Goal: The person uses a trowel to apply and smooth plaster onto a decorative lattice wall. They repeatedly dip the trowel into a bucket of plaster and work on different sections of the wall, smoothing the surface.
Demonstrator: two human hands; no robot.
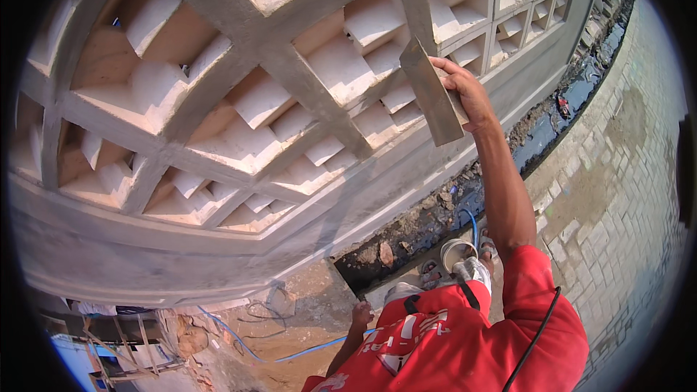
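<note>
My right hand (pixel 468 94) is raised to the lattice wall (pixel 254 29) and closed round a flat rectangular plastering trowel (pixel 433 94). The trowel's grey blade stands on edge against the concrete ribs, long side running down. Its handle is hidden behind my fingers. My left hand (pixel 361 312) hangs low by my side, away from the wall. Its fingers look loosely curled, and I see nothing in them. Pale stepped blocks (pixel 341 76) fill the openings between the ribs.
A small bucket (pixel 450 248) stands by my feet. Blue hose (pixel 308 350) runs across the ground behind it. A ditch with dark water (pixel 541 134) follows the wall's foot, beside brick paving (pixel 624 196). Broken rubble and wooden sticks (pixel 127 345) lie at lower left.
</note>
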